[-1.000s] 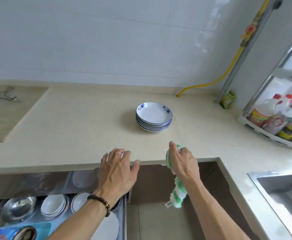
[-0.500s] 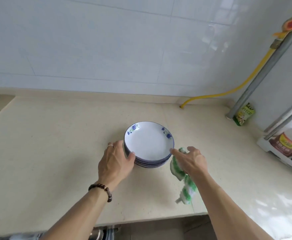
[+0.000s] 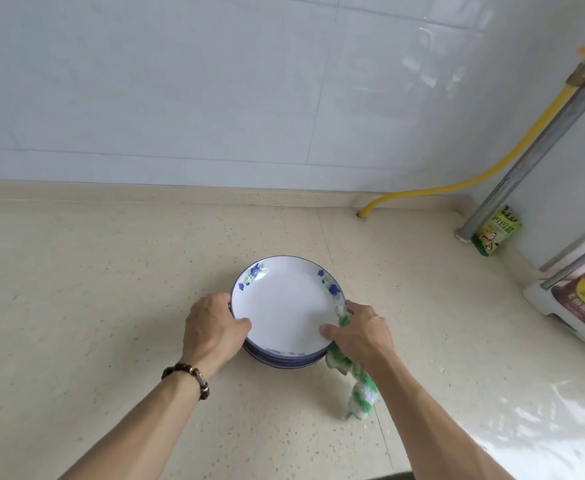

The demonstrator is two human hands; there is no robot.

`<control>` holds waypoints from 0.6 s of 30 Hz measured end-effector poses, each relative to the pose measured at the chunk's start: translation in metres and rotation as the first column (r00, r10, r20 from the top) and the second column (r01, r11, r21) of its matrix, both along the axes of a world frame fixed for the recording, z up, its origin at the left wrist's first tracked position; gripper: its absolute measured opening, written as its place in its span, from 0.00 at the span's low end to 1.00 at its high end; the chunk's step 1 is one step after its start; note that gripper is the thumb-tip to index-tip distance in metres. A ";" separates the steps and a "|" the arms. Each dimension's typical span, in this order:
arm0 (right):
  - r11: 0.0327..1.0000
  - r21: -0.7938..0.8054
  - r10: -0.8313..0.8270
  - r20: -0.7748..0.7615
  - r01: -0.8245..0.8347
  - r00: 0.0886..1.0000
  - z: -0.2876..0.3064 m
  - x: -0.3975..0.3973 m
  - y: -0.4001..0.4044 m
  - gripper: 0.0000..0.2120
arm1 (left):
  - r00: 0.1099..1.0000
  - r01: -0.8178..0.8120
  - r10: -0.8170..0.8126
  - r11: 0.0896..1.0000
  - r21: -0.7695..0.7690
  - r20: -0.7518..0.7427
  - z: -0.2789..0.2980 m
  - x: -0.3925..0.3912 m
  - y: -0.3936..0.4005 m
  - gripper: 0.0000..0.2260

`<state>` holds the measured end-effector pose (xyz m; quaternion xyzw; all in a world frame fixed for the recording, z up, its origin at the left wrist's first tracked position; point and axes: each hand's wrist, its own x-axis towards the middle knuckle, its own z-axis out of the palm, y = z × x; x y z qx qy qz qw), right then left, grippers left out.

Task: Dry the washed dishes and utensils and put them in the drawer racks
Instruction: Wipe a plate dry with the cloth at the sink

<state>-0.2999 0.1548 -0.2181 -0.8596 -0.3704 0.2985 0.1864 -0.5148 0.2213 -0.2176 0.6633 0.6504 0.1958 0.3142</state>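
Plates: stack of round white ceramic plates with blue rims and blue flower sprigs [image 3: 286,306], lower centre of the frame, resting flat on the speckled beige stone countertop [image 3: 111,289].
Facing: eating surface up, stack axis vertical; round outline, so no long axis to speak of; flower sprigs toward upper left and upper right of the top plate.
Left hand: left hand [image 3: 211,329] clasping the stack's left edge, thumb lying over the top plate's rim, fingers curled out of sight down the side.
Right hand: right hand [image 3: 362,332] at the stack's right edge, thumb on the top rim, a green-and-white fluffy drying cloth [image 3: 357,386] bunched under the palm and trailing toward lower right; fingers curled on cloth and rim together.
Step in hand: probably taking hold of the stack, or of the top plate, ahead of wiping; no plate visibly lifted yet.
Next move: likely calls for lifting clear with an even pull on both sides, keeping the plates level against sliding, then passing the cloth over the faces; drawer racks not in view.
Surroundings: pale tiled wall across the top; yellow hose [image 3: 474,178] upper right; small green packet [image 3: 495,230] leaning at the right corner; jar on a white rack [image 3: 582,299] at the right edge.
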 end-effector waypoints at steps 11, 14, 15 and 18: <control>0.996 0.080 -0.032 -0.057 0.037 0.998 0.011 0.002 -0.018 0.11 | 0.996 0.000 -0.002 1.000 0.015 0.089 0.023 0.005 -0.011 0.06; 0.987 0.136 -0.075 -0.109 0.090 0.991 0.022 0.006 -0.036 0.08 | 0.996 0.019 -0.022 0.999 0.035 0.087 0.040 0.014 -0.021 0.08; 0.982 0.159 -0.086 -0.119 0.105 0.989 0.027 0.008 -0.043 0.07 | 0.995 0.026 -0.031 0.999 0.044 0.095 0.046 0.017 -0.027 0.08; 0.965 0.219 -0.118 -0.123 0.144 0.985 0.045 0.023 -0.074 0.05 | 0.992 0.059 -0.068 0.995 0.080 0.109 0.065 0.034 -0.048 0.09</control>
